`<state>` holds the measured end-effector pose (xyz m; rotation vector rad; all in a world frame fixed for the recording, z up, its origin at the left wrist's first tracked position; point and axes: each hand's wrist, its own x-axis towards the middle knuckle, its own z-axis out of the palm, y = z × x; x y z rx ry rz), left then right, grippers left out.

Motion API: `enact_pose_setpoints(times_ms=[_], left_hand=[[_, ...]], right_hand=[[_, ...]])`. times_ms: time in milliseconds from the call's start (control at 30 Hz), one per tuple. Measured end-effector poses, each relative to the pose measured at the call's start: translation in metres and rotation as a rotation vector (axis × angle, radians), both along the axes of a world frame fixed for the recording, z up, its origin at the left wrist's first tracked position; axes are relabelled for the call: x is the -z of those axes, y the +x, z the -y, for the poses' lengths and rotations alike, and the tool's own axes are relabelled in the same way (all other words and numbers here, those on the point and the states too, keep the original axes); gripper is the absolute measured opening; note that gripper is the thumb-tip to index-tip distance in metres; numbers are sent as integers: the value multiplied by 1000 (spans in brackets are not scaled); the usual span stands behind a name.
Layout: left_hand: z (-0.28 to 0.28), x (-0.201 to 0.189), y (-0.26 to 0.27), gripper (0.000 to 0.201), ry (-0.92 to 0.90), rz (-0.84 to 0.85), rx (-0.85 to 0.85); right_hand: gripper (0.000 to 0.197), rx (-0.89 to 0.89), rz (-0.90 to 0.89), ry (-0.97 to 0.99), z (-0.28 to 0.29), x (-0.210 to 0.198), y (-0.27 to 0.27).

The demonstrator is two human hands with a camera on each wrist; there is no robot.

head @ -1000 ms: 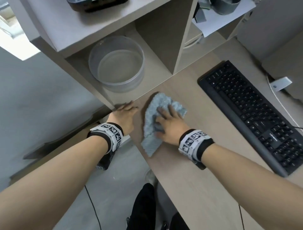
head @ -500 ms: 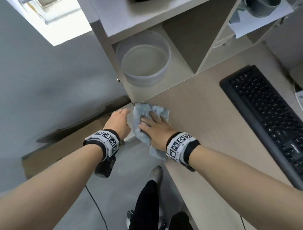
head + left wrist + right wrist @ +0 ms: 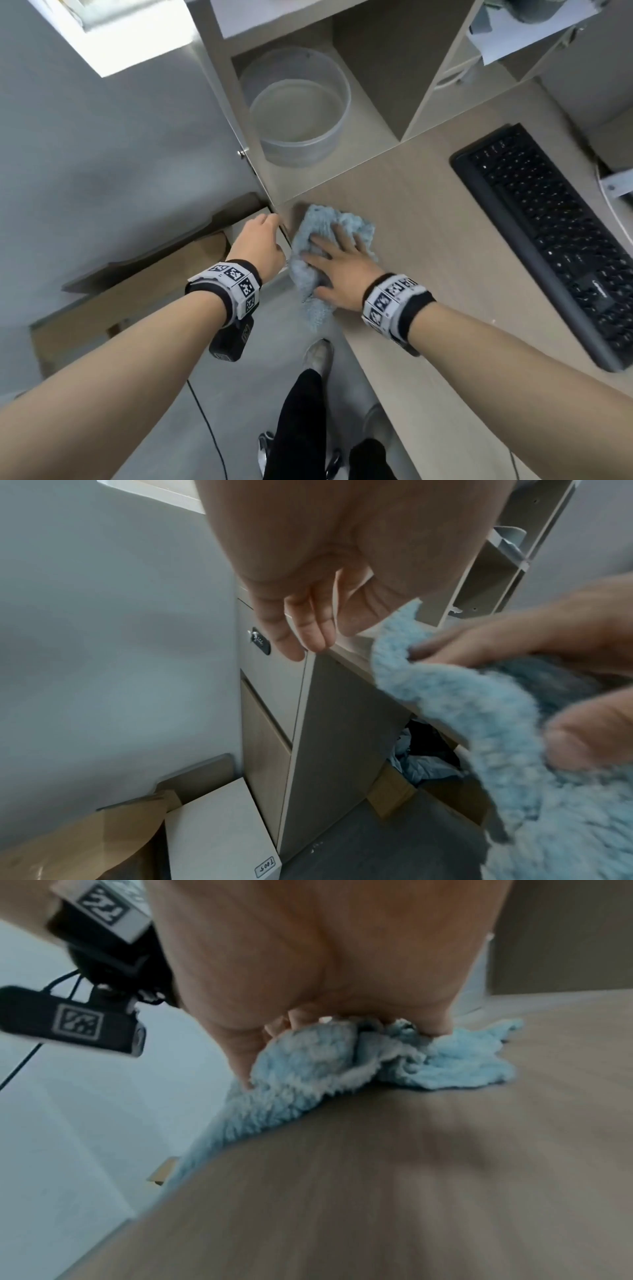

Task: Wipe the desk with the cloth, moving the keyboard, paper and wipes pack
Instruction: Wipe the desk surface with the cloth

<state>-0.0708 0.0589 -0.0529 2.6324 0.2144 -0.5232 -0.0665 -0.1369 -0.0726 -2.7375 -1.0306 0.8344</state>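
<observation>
Head view: even, soft daylight; bright overexposed patch upper left. Straight shelf edges bow toward the frame borders. My right hand (image 3: 342,270) casts a faint shadow on the desk (image 3: 428,219). Both wrist views dimmer, smeared; cloth (image 3: 404,1056) fibres soft, desk grain blurred in the foreground.

The right hand (image 3: 342,270) lies palm-down with fingers (image 3: 346,236) spread flat and pressing. Just left of it, the left hand (image 3: 258,245) hangs empty, fingers (image 3: 310,631) straight and together. Both forearms are extended forward.
</observation>
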Motion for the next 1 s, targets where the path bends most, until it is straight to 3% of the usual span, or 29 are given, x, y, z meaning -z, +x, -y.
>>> enact_pose_setpoints(times_ms=[100,233,300,367,500,600,700,800,900,1000], left_hand=[[18,-2,-1,53,19,35,20],[48,1,0,56,40,29,99],[61,6,-4,59,53,21,126],[76,10,-10,60,84,31,138],[98,16,-23,64,127,0,128],[104,21,-27,74,179,-76,210],[104,25,-32,85,252,-112,250],[107,25,-35,90,270,-126,250],[110,21,-37,91,297,-135,248],[113,18,-37,91,299,-146,232]], right_hand=[[65,242,20,61,65,6,-13],[66,622,113,-19,160,11,5],[61,727,117,-82,172,5,8],[69,657,113,-126,152,1,-10],[82,198,67,19,95,-2,-79],[63,63,-8,135,108,-4,-98],[55,290,-40,237,148,-16,-86],[61,587,122,264,205,-25,-65],[62,766,102,-20,258,-27,-57],[60,712,64,-197,253,-16,-80]])
